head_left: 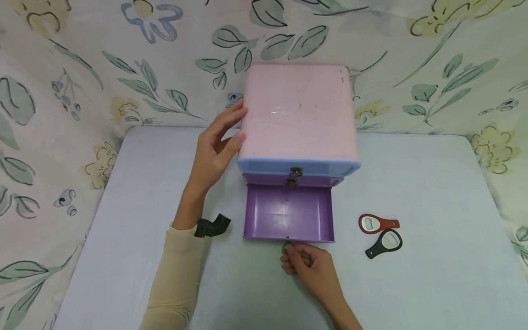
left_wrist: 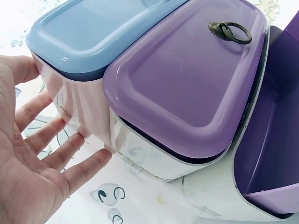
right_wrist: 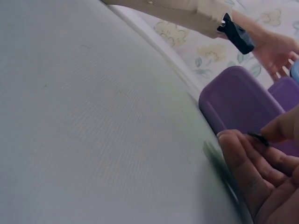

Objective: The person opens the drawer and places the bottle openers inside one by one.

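A small three-drawer cabinet (head_left: 299, 110) with a pink top stands at the back of the table. Its top drawer front (left_wrist: 107, 32) is blue and the middle one (left_wrist: 182, 79) is purple, with a brass ring pull (left_wrist: 236, 33). The purple bottom drawer (head_left: 288, 213) is pulled out toward the front. My right hand (head_left: 315, 270) pinches that drawer's ring pull (head_left: 287, 248) between thumb and fingers. Against the cabinet's left side rests my left hand (head_left: 216, 144), its fingers spread and extended with the fingertips at the wall.
Two bottle openers lie on the table (head_left: 433, 192) to the right of the drawer: a red one (head_left: 378, 223) and a black one (head_left: 384, 243), close together. Behind the cabinet hangs a floral cloth (head_left: 165, 82). A black wrist mount (head_left: 212, 226) sticks out from the left sleeve.
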The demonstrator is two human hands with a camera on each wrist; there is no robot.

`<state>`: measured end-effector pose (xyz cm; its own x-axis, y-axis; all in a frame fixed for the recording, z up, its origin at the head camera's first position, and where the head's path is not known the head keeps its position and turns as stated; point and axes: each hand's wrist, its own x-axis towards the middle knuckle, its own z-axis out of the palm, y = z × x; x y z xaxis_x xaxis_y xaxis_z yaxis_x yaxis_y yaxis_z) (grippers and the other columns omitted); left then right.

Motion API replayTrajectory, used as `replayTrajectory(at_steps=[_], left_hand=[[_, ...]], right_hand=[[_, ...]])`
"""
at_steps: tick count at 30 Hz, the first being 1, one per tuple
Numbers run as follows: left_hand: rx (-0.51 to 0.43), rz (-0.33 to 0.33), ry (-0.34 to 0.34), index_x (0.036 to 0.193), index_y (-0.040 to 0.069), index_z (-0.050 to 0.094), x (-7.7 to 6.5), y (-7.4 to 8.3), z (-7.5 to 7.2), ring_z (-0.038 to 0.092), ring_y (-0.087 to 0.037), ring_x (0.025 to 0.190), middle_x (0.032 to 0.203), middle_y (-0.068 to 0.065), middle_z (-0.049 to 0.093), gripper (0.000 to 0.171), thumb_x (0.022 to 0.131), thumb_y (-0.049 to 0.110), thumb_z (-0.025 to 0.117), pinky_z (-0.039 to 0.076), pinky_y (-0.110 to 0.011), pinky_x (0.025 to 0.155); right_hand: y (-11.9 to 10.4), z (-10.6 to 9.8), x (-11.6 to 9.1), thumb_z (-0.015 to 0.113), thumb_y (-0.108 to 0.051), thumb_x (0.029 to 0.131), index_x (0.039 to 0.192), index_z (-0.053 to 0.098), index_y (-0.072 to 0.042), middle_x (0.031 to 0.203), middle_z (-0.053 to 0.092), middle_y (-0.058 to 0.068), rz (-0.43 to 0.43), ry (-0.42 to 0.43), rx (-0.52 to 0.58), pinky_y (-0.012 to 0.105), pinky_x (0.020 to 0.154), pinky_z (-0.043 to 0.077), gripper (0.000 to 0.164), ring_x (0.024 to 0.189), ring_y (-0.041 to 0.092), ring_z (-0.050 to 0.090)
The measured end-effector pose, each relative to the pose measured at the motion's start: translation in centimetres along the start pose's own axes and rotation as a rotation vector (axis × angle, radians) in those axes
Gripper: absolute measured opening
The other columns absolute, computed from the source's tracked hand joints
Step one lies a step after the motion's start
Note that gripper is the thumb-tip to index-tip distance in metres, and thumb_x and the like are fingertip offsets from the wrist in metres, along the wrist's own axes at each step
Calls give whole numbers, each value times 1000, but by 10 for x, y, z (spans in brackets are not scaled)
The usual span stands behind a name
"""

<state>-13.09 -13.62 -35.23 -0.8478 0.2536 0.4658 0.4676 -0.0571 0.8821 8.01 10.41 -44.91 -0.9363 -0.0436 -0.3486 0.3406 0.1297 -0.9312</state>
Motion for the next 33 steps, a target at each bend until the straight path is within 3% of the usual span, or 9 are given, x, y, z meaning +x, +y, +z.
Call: replayTrajectory(at_steps=[7, 12, 25, 33], left_hand=[[-4, -5, 3, 150, -3, 56, -1, -1, 1, 49, -24, 152, 167, -6, 47, 49, 101, 6, 60, 54, -30, 113], [-3, -5, 0, 150, -3, 55, -1, -1, 1, 48, -25, 153, 167, -7, 46, 50, 101, 5, 60, 54, -31, 114], [6, 5, 2, 149, -3, 56, 0, -4, 2, 48, -26, 153, 167, -8, 46, 49, 102, 8, 60, 53, -32, 115], [12, 2, 0, 150, -3, 55, -1, -2, 1, 48, -26, 153, 167, -7, 46, 52, 102, 15, 63, 54, -30, 114]], right_hand=[[0, -14, -9, 72, -10, 99, 94, 80, -13, 81, 81, -2, -97, 64, -229, 24, 68, 64, 10, 73, 5, 76], [2, -27, -15, 76, -11, 96, 94, 80, -19, 79, 79, -9, -151, 134, -338, 20, 66, 61, 9, 72, -3, 71], [4, -68, -31, 80, -9, 93, 92, 80, -20, 74, 75, -12, -252, 295, -514, 11, 63, 54, 12, 66, -4, 67], [1, -91, -31, 81, -1, 89, 89, 80, -14, 69, 72, -10, -292, 425, -595, 6, 64, 52, 12, 63, -9, 65]])
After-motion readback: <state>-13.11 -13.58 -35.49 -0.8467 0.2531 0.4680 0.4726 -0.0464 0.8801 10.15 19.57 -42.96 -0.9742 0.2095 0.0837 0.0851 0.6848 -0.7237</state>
